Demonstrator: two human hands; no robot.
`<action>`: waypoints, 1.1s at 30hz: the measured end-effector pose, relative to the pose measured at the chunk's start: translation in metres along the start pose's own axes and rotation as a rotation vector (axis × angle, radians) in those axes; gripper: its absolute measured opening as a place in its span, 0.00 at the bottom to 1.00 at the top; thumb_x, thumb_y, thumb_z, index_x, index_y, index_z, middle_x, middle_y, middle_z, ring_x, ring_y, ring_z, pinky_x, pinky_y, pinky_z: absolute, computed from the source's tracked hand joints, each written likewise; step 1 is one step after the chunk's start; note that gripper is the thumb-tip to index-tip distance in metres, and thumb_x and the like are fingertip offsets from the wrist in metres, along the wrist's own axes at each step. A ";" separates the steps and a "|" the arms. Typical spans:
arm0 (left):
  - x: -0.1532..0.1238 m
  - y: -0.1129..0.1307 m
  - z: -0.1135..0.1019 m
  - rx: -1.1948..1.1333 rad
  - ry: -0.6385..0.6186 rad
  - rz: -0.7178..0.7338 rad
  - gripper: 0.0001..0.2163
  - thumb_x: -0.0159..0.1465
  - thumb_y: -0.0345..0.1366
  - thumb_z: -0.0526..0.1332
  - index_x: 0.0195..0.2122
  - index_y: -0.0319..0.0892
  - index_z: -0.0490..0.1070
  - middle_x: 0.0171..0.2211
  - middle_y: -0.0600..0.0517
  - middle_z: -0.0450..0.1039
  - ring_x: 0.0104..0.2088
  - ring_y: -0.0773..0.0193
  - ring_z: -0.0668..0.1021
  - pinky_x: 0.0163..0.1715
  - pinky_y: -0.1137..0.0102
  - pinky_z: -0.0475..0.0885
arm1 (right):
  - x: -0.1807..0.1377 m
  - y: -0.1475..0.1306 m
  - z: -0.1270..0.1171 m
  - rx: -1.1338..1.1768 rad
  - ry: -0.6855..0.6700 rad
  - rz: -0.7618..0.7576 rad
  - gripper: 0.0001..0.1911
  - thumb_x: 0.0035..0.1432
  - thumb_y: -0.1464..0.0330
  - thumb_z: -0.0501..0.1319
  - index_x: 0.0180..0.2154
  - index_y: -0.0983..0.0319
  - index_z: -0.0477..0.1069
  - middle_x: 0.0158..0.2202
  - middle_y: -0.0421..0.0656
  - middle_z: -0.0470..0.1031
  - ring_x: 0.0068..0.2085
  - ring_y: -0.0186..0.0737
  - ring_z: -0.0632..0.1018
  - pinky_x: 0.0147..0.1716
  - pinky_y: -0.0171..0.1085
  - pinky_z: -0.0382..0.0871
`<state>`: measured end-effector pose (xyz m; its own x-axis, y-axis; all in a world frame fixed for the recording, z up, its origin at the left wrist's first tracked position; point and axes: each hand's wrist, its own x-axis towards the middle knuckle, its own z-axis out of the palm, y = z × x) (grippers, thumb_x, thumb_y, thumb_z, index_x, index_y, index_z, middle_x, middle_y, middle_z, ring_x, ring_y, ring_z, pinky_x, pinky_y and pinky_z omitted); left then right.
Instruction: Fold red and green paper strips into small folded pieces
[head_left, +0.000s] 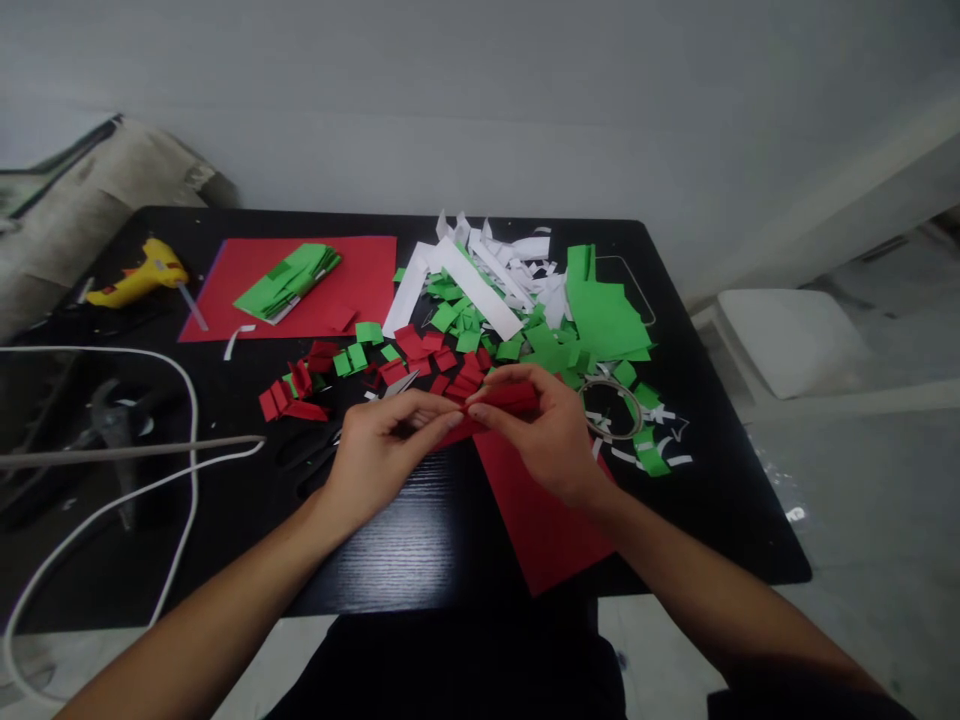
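Both hands pinch a folded strip of red paper point(514, 398) above the middle of the table. My left hand point(382, 445) grips its left end between thumb and fingers. At the strip's middle, my right hand point(546, 430) has thumb and fingertips closed on it, close to the left fingertips. Below my right hand lies a larger sheet of red paper point(540, 515). Just past the hands are small folded red paper pieces point(420, 345). Scissors point(307, 450) rest beside my left hand, partly hidden by it.
A yellow glue gun point(146, 275) lies at the far left, near a red sheet point(360, 270) bearing folded green paper point(292, 280). White strips point(480, 290) and green paper point(604, 315) pile up behind. A tape roll point(613, 408) sits right; a white cable point(193, 450) loops left.
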<state>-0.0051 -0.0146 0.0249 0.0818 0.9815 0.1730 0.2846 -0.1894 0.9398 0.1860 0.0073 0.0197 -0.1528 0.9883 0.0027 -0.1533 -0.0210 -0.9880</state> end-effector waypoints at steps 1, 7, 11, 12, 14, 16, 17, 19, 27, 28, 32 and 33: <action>0.000 0.000 0.000 -0.006 0.000 -0.001 0.02 0.64 0.32 0.71 0.38 0.42 0.84 0.31 0.54 0.85 0.28 0.69 0.83 0.30 0.78 0.77 | 0.000 0.001 0.000 0.008 -0.002 -0.005 0.15 0.53 0.70 0.76 0.40 0.58 0.75 0.35 0.39 0.86 0.40 0.42 0.88 0.45 0.42 0.83; 0.000 -0.001 0.001 -0.025 0.008 -0.017 0.03 0.63 0.32 0.72 0.38 0.43 0.84 0.32 0.54 0.86 0.30 0.69 0.84 0.32 0.78 0.78 | -0.002 0.004 0.001 -0.001 0.017 -0.028 0.15 0.54 0.69 0.76 0.41 0.58 0.75 0.35 0.39 0.86 0.40 0.42 0.88 0.47 0.42 0.83; 0.001 -0.002 0.000 -0.026 0.018 -0.050 0.03 0.63 0.35 0.72 0.37 0.43 0.84 0.30 0.55 0.85 0.28 0.70 0.82 0.30 0.79 0.75 | -0.001 0.004 0.000 -0.079 0.067 -0.024 0.16 0.52 0.68 0.77 0.41 0.58 0.76 0.36 0.40 0.86 0.40 0.43 0.87 0.47 0.43 0.81; 0.001 -0.002 0.000 -0.022 0.020 -0.062 0.04 0.63 0.35 0.71 0.37 0.43 0.84 0.30 0.55 0.84 0.28 0.70 0.82 0.29 0.79 0.75 | 0.000 0.004 -0.001 -0.104 0.090 -0.023 0.16 0.52 0.67 0.77 0.41 0.58 0.76 0.36 0.40 0.86 0.40 0.43 0.87 0.47 0.43 0.81; 0.002 -0.003 -0.001 -0.014 0.025 -0.090 0.04 0.63 0.36 0.70 0.37 0.42 0.84 0.28 0.55 0.83 0.26 0.71 0.80 0.28 0.79 0.73 | 0.003 0.004 -0.002 -0.133 0.136 -0.010 0.18 0.50 0.66 0.78 0.41 0.58 0.76 0.37 0.41 0.85 0.41 0.44 0.86 0.46 0.43 0.80; 0.004 -0.004 -0.002 -0.011 0.024 -0.124 0.05 0.63 0.37 0.70 0.36 0.41 0.83 0.26 0.55 0.81 0.25 0.71 0.78 0.26 0.79 0.71 | 0.006 0.003 -0.004 -0.128 0.163 0.012 0.19 0.49 0.65 0.78 0.41 0.58 0.76 0.37 0.41 0.85 0.40 0.44 0.86 0.45 0.42 0.80; 0.005 -0.004 -0.003 -0.012 0.023 -0.138 0.06 0.64 0.38 0.70 0.36 0.41 0.83 0.25 0.55 0.80 0.24 0.71 0.77 0.26 0.79 0.71 | 0.008 0.003 -0.005 -0.123 0.167 0.023 0.19 0.48 0.65 0.78 0.41 0.58 0.76 0.36 0.41 0.85 0.39 0.43 0.85 0.43 0.42 0.80; 0.007 -0.005 -0.005 -0.014 0.023 -0.160 0.07 0.63 0.39 0.70 0.35 0.40 0.82 0.24 0.55 0.79 0.24 0.71 0.76 0.25 0.78 0.70 | 0.010 0.001 -0.007 -0.111 0.169 0.036 0.19 0.48 0.65 0.78 0.41 0.58 0.76 0.36 0.40 0.85 0.38 0.42 0.85 0.42 0.41 0.81; 0.011 -0.003 -0.013 -0.059 -0.196 -0.266 0.10 0.65 0.41 0.66 0.34 0.39 0.78 0.22 0.54 0.77 0.24 0.68 0.78 0.29 0.74 0.73 | 0.016 0.003 -0.011 0.050 0.210 0.135 0.24 0.45 0.66 0.79 0.43 0.58 0.74 0.34 0.37 0.83 0.36 0.41 0.84 0.41 0.41 0.81; 0.011 -0.003 -0.014 -0.070 -0.272 -0.275 0.09 0.65 0.41 0.65 0.34 0.39 0.77 0.23 0.54 0.77 0.25 0.67 0.78 0.29 0.74 0.73 | 0.016 0.003 -0.010 0.096 0.205 0.162 0.24 0.45 0.66 0.79 0.43 0.58 0.73 0.34 0.37 0.84 0.35 0.40 0.84 0.41 0.41 0.81; 0.009 0.000 -0.016 -0.049 -0.503 -0.305 0.10 0.66 0.40 0.63 0.32 0.40 0.75 0.24 0.54 0.77 0.26 0.68 0.77 0.28 0.74 0.71 | 0.016 0.002 -0.009 0.211 0.153 0.241 0.27 0.44 0.67 0.79 0.45 0.58 0.72 0.35 0.38 0.85 0.35 0.40 0.85 0.39 0.41 0.81; 0.009 0.001 -0.017 -0.034 -0.528 -0.306 0.10 0.66 0.40 0.63 0.31 0.40 0.74 0.25 0.54 0.76 0.26 0.68 0.77 0.28 0.74 0.70 | 0.016 0.001 -0.009 0.215 0.153 0.246 0.27 0.43 0.67 0.80 0.45 0.58 0.72 0.35 0.39 0.85 0.35 0.40 0.85 0.39 0.41 0.81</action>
<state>-0.0200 -0.0051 0.0322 0.4655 0.8435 -0.2680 0.3404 0.1089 0.9339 0.1926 0.0244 0.0169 -0.0653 0.9606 -0.2700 -0.3348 -0.2760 -0.9010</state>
